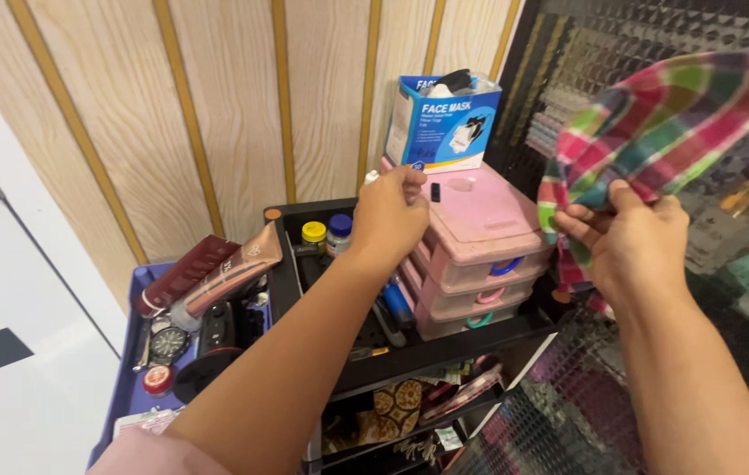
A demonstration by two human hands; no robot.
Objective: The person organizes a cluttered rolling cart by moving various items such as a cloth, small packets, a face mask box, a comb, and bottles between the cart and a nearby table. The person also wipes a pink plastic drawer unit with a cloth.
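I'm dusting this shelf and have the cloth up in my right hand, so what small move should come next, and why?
Probably bring the plaid cloth down onto the top of the pink drawer unit. The right hand holds the cloth raised beside it, while the left hand pinches a small white item above the unit's near corner, so that top looks mostly bare and within reach.

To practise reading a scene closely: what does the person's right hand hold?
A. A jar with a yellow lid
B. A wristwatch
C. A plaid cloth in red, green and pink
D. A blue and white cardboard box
C: the right hand grips a plaid cloth lifted beside the pink drawer unit, while the box, the wristwatch and the yellow-lidded jar lie untouched by it.
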